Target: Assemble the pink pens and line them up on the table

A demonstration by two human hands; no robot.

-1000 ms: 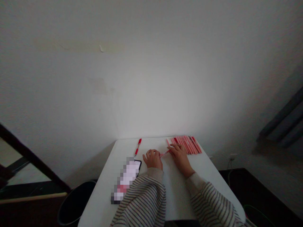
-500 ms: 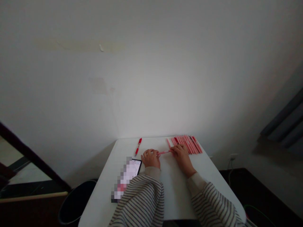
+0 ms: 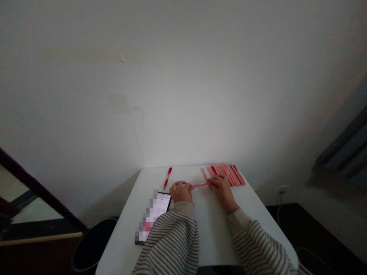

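Between my two hands, a slim pink pen (image 3: 200,185) lies crosswise just over the table. My left hand (image 3: 181,190) pinches its left end, the other fingers curled. At the opposite end, the fingers of my right hand (image 3: 221,187) are closed on the pen and hide its tip. A row of several similar pink pens (image 3: 229,175) lies side by side beyond my right hand. One more pink pen (image 3: 204,173) lies slightly apart at the row's left, partly behind my right fingers.
A red pen (image 3: 168,178) lies alone at the back left of the white table (image 3: 213,236). Left of my forearm is a phone (image 3: 160,204), partly blurred out. The wall (image 3: 183,114) rises behind the table. A dark bin (image 3: 93,244) stands on the floor at left.
My right hand has shifted slightly to the right along the pen, its fingers rearranged. The left hand has moved a little leftward, still on the pen's left end.
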